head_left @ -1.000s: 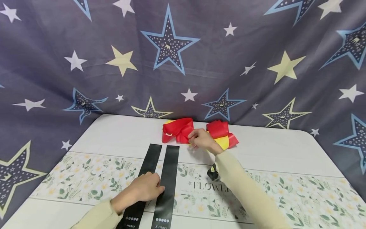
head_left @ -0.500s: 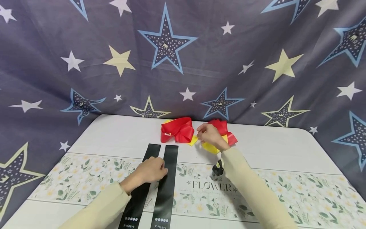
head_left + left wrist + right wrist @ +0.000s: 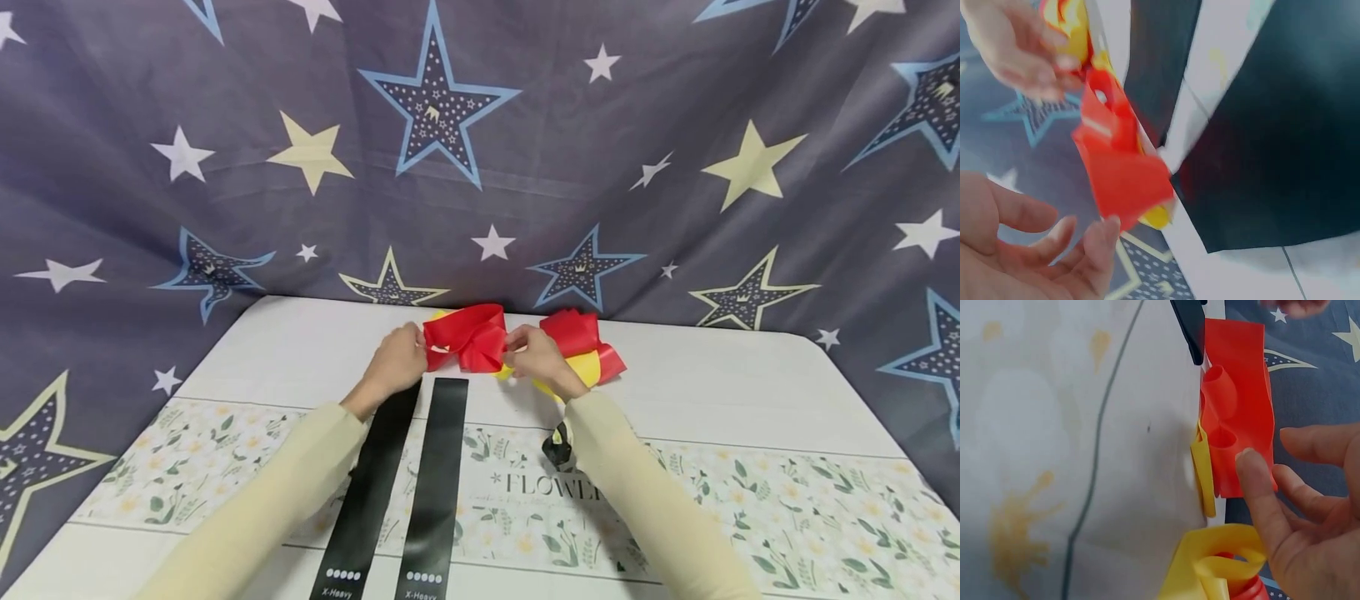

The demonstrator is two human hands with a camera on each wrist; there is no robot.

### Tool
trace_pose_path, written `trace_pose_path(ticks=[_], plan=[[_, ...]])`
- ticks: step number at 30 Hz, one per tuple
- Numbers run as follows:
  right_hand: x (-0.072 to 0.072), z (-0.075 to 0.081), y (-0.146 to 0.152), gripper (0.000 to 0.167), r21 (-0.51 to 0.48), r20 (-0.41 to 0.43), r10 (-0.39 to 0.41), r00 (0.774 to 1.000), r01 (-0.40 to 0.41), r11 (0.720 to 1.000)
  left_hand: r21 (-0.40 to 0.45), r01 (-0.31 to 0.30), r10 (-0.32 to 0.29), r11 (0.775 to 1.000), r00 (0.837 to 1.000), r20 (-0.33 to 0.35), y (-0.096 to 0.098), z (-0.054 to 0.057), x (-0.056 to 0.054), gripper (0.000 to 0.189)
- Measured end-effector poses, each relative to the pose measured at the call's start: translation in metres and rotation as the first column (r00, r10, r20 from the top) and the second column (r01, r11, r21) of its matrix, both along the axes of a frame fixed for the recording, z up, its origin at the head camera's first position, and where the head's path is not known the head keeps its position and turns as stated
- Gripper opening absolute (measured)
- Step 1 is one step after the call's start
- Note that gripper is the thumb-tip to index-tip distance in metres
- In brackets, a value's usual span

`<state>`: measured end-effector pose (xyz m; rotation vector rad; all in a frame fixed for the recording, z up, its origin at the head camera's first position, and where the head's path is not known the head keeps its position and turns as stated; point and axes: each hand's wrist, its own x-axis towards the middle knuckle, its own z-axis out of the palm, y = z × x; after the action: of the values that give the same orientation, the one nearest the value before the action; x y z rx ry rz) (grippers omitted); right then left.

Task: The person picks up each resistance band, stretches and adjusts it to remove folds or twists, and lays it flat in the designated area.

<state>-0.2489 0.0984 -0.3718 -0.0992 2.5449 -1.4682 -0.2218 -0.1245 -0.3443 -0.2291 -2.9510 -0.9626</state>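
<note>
At the table's (image 3: 712, 392) far edge, against the star-printed cloth (image 3: 525, 150), we flank a crumpled red band (image 3: 468, 337), its long axis running left to right between our hands. Our left hand (image 3: 397, 360), fingers spread, touches its left end; our right hand (image 3: 534, 358) touches the right end with its thumb, fingers loosely open. Neither is nearer. Two black bands (image 3: 442, 467) lie below.

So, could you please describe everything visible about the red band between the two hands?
The red band is a wide, smooth loop that looks like stretchy rubber, crumpled into folds rather than flat. It lies at the table's far edge, over a yellow band. The left hand touches its left end, the right hand its right end, thumb against it.
</note>
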Motion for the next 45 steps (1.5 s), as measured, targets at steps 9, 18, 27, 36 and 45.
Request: trace_pose_path(ticks=[9, 18, 27, 36, 45], plan=[[0.003, -0.002, -0.001, 0.022, 0.002, -0.027, 0.0, 1.0, 0.0, 1.0, 0.134, -0.016, 0.012, 0.991, 0.999, 0.036, -0.01, -0.016, -0.05, 0.056], [0.004, -0.008, 0.001, 0.019, -0.02, 0.004, 0.014, 1.0, -0.013, 1.0, 0.104, 0.083, -0.075, 0.991, 0.994, -0.074, -0.004, -0.029, -0.063, 0.035], [0.009, -0.005, -0.002, 0.019, -0.064, -0.05, 0.047, 0.998, -0.051, 0.997, 0.087, 0.089, -0.07, 0.992, 0.978, -0.197, 0.015, -0.013, -0.058, 0.019], [0.015, 0.017, -0.008, 0.019, -0.049, -0.17, 0.038, 0.985, -0.047, 0.998, 0.088, 0.191, -0.166, 0.978, 0.958, -0.232, 0.041, 0.022, -0.049, 0.022], [0.021, 0.032, -0.004, 0.022, -0.094, -0.333, -0.029, 0.943, -0.002, 0.996, 0.137, 0.185, -0.15, 0.973, 0.962, -0.23, 0.077, 0.052, -0.026, 0.018]])
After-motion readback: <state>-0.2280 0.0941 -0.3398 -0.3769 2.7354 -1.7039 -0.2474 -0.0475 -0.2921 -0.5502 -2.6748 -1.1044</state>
